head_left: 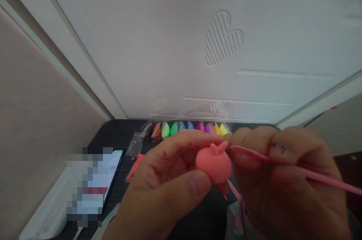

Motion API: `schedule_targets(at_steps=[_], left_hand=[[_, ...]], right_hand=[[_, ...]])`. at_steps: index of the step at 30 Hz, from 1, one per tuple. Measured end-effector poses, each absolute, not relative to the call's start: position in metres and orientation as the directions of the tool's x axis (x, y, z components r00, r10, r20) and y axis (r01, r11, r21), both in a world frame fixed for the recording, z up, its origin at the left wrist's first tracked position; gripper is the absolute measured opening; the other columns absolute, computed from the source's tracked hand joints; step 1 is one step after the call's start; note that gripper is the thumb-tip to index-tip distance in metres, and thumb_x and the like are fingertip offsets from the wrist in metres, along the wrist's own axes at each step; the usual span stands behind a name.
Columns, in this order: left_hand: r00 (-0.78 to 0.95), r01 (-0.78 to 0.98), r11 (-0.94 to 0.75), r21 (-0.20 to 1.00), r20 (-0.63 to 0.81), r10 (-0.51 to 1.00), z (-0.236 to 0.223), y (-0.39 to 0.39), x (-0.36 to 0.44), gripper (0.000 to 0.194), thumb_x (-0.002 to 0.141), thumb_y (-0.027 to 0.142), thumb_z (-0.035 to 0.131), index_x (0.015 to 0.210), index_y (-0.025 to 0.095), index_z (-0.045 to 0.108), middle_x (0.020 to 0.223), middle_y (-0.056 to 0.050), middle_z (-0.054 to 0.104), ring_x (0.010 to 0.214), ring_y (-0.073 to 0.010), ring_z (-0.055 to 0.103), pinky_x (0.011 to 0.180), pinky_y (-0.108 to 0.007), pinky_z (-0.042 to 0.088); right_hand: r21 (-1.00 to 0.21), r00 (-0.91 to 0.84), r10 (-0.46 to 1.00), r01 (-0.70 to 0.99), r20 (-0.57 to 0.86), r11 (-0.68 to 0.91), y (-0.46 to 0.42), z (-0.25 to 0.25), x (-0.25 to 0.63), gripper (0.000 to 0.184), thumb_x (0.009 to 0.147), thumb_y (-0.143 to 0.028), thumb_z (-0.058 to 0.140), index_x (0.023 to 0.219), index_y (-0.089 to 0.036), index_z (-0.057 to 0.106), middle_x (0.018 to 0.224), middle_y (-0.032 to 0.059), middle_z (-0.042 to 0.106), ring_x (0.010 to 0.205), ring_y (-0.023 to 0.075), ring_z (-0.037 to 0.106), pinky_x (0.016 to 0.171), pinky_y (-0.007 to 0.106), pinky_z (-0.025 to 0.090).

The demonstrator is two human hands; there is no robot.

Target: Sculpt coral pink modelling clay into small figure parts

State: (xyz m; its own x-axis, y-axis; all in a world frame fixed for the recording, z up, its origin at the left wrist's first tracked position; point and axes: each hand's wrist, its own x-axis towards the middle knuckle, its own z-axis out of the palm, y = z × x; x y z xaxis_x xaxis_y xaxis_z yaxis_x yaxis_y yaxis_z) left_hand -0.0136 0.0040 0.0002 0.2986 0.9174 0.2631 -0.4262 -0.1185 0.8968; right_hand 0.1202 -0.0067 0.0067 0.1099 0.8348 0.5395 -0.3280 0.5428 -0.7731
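Between the thumb and fingers of my left hand (166, 183) sits a small coral-pink clay figure (213, 164). It has a round body and two small pointed ears on top. My right hand (294, 179) is closed around a thin pink modelling tool (328, 181). The tool's flat, rounded tip (244, 152) points left and lies just to the right of the figure's ears. Whether the fingers of my right hand touch the figure's right side, I cannot tell.
Several clear packets of coloured clay (166, 130) stand in a row at the back of the dark table (109, 134). At the left lie a phone (97, 191) and a whitish object (42, 213). A coral-coloured piece (135, 168) shows beside my left hand. Behind rises a white panel (169, 44) with hearts.
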Motion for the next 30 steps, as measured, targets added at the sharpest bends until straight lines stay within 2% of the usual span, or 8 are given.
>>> schedule_targets(at_steps=[5,9,12,15,19,25,30], left_hand=[[0.322,-0.423,-0.116,0.899,0.269,0.908,0.001,0.004,-0.015,0.021,0.077,0.030,0.059,0.097,0.030,0.066,0.082,-0.002,0.069,0.065,-0.0161,0.066,0.057,-0.025,0.058],[0.297,-0.414,-0.141,0.899,0.280,0.913,0.001,0.005,-0.015,0.020,0.077,0.030,0.060,0.095,0.030,0.067,0.079,-0.002,0.069,0.063,-0.0166,0.066,0.057,-0.027,0.058],[0.322,-0.421,-0.153,0.894,0.305,0.896,0.000,0.006,-0.016,0.022,0.078,0.030,0.059,0.098,0.031,0.066,0.082,-0.003,0.069,0.065,-0.0172,0.066,0.059,-0.028,0.058],[0.338,-0.425,-0.153,0.892,0.313,0.888,-0.001,0.006,-0.016,0.024,0.079,0.028,0.057,0.101,0.032,0.065,0.083,-0.002,0.069,0.067,-0.0166,0.066,0.061,-0.027,0.058],[0.324,-0.392,-0.179,0.902,0.318,0.891,0.000,0.005,-0.016,0.024,0.078,0.024,0.058,0.100,0.032,0.066,0.084,-0.002,0.070,0.067,-0.0165,0.067,0.060,-0.026,0.059],[0.289,-0.359,-0.212,0.909,0.324,0.901,0.003,0.003,-0.015,0.025,0.077,0.025,0.059,0.099,0.034,0.066,0.091,-0.002,0.069,0.077,-0.0196,0.066,0.069,-0.031,0.059],[0.284,-0.399,-0.195,0.896,0.323,0.903,0.003,0.001,-0.015,0.024,0.078,0.024,0.058,0.100,0.032,0.066,0.094,-0.002,0.066,0.080,-0.0184,0.065,0.072,-0.029,0.058]], right_hand=[[-0.800,0.124,0.835,-0.242,0.536,0.549,-0.005,0.012,0.124,0.002,0.073,-0.024,0.066,0.074,-0.023,0.064,0.064,-0.0014,0.060,0.059,0.0130,0.055,0.058,0.028,0.053],[-0.760,0.122,0.800,-0.256,0.587,0.597,-0.004,0.013,0.126,0.015,0.075,-0.028,0.064,0.062,-0.022,0.060,0.061,-0.0032,0.059,0.053,0.0102,0.050,0.060,0.027,0.050],[-0.743,0.072,0.798,-0.324,0.598,0.586,-0.005,0.015,0.125,0.023,0.074,-0.033,0.064,0.057,-0.022,0.054,0.063,-0.0023,0.057,0.054,0.0108,0.049,0.055,0.027,0.048],[-0.729,0.009,0.794,-0.388,0.608,0.564,-0.006,0.017,0.123,0.025,0.072,-0.037,0.065,0.058,-0.022,0.051,0.061,-0.0015,0.055,0.056,0.0125,0.050,0.050,0.027,0.046],[-0.717,0.006,0.802,-0.445,0.597,0.537,-0.005,0.018,0.119,0.024,0.070,-0.038,0.067,0.062,-0.023,0.050,0.061,-0.0016,0.054,0.057,0.0134,0.053,0.054,0.029,0.048],[-0.741,-0.032,0.827,-0.464,0.561,0.485,-0.006,0.016,0.121,0.024,0.065,-0.036,0.071,0.065,-0.023,0.051,0.061,-0.0012,0.055,0.059,0.0148,0.054,0.055,0.030,0.048],[-0.739,-0.021,0.832,-0.471,0.555,0.481,-0.008,0.014,0.121,0.025,0.064,-0.040,0.070,0.069,-0.023,0.052,0.062,-0.0005,0.055,0.059,0.0164,0.054,0.054,0.033,0.048]])
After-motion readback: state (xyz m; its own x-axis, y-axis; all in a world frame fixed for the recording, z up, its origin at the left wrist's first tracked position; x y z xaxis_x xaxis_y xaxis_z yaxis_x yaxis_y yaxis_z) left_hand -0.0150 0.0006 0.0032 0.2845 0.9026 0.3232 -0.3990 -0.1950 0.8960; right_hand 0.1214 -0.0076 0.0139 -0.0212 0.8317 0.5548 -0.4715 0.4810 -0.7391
